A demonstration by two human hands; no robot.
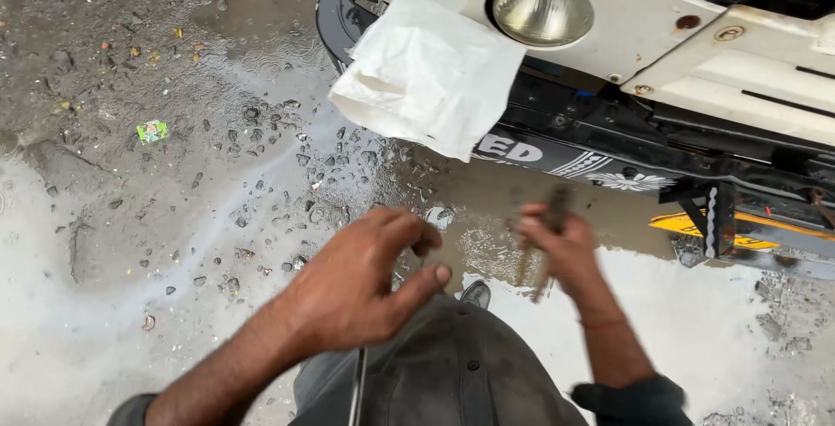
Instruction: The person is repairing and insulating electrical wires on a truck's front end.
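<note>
The right hand (pixel 565 248) is closed around a thin, dark, rusty metal tool (pixel 550 234), gripped near its middle so that it stands roughly upright; the hand and tool are blurred, so the tool's exact kind cannot be told. The left hand (pixel 361 282) holds nothing: its fingers are curled loosely and the thumb is spread, leaving a narrow gap. It hovers just left of the right hand, above the person's grey-trousered knee (pixel 452 369).

Both hands hang over wet, muddy ground (pixel 174 217) strewn with small dark stones, beside a brown puddle (pixel 487 208). Ahead stands the front of a white vehicle (pixel 739 52) with two round headlamps (pixel 541 10) and a black bumper (pixel 609 143). A crumpled white cloth (pixel 426 73) hangs over the bumper below the lamps, well apart from the hands.
</note>
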